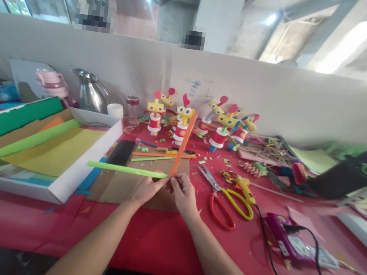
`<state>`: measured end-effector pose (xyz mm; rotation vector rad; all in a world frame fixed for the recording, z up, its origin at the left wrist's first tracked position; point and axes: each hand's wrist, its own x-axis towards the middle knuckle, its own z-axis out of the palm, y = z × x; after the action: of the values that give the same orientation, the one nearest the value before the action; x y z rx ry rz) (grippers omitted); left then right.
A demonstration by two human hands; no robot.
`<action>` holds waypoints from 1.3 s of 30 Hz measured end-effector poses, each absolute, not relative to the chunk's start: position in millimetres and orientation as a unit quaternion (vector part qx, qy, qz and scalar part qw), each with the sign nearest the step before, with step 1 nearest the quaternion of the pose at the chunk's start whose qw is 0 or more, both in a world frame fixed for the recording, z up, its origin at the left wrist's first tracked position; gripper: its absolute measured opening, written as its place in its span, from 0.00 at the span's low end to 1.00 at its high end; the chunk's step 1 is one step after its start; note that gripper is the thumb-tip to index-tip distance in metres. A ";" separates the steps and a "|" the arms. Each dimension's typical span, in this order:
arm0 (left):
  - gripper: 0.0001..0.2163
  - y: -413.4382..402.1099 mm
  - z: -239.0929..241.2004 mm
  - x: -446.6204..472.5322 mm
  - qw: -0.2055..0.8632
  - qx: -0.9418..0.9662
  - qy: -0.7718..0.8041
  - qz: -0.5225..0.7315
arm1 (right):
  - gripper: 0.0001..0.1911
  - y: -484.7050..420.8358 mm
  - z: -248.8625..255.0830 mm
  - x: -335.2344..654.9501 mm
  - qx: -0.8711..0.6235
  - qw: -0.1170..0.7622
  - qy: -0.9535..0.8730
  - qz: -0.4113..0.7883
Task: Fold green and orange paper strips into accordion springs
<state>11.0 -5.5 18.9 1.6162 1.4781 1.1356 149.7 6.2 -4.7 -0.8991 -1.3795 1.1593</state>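
Pinching paper strips: We bring the ends of a green strip (115, 167) and an orange strip (184, 146) together at a corner, above brown cardboard (113, 182) on the red worktop (156, 242).
Left hand (146, 189): Our fingers close on the green strip's inner end; its long free length reaches left.
Right hand (183, 196): Our fingers grip the orange strip's foot, the rest standing up with a slight rightward lean.
Corner: Our fingertips hide whether glue joins the ends. A slack pinch could let them slip; an uneven pull could skew the angle or crease the paper.
Scissors (217, 188): They lie right of our right hand, where a sideways sweep could knock them.
Glue gun (246, 191): Its black cord (265, 252) drops past the front edge, so a snagged arm could drag the tool.
Figures (180, 132): The red-and-yellow group stands behind the strips; a forward push could topple one.
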 end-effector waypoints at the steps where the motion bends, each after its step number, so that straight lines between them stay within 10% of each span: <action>1: 0.10 -4.7 19.2 11.0 0.324 0.635 0.544 0.442 | 0.09 5.7 -3.9 149.8 -0.376 0.535 -0.578 0.488; 14: 0.24 2.8 17.4 -9.2 0.102 0.569 0.578 0.576 | 0.09 6.5 1.2 152.4 -0.363 0.593 -0.522 0.494; 23: 0.13 0.4 12.9 12.6 0.534 0.447 0.481 0.533 | 0.10 4.1 4.8 149.2 -0.362 0.573 -0.542 0.497; 39: 0.12 5.6 6.5 12.4 0.661 0.338 0.400 0.538 | 0.10 2.9 2.8 148.1 -0.337 0.566 -0.538 0.526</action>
<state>12.4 5.6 6.5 0.7634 0.9045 1.2164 148.1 2.9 2.8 -0.7912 -1.2645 1.2360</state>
